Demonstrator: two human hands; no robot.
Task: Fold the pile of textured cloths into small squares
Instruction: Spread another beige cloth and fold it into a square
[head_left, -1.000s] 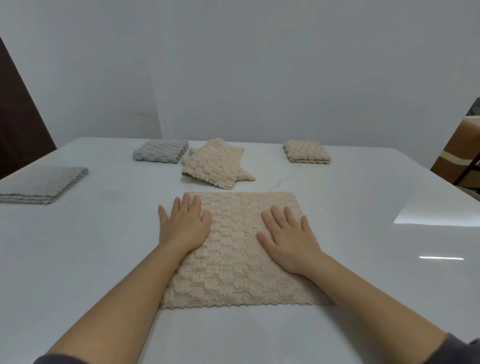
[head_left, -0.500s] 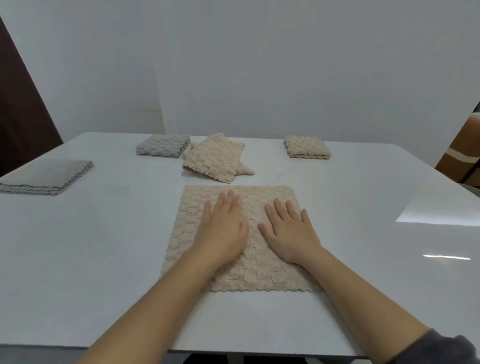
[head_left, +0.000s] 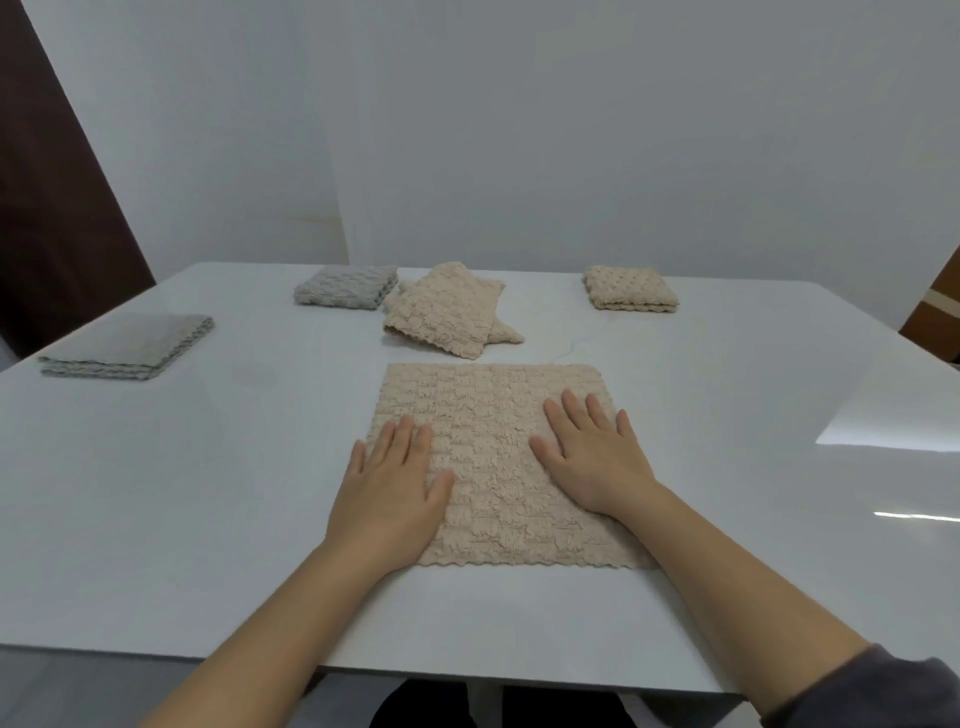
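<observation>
Left hand (head_left: 390, 483) and right hand (head_left: 592, 457) press flat on beige cloth (head_left: 493, 447).

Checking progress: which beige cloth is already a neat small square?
The far-right beige square, compact and thick. The spread cloth under the left hand and right hand lies flat; the beige pile behind it is loose.

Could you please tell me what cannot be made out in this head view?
Head view only.
Cloth beneath the left hand and right hand: covered by the palms.
Beige pile: top cloth hides those beneath, so their count is unclear.
Grey stack: layers too small to count.
Brown object at right: cut off by the frame edge.
</observation>
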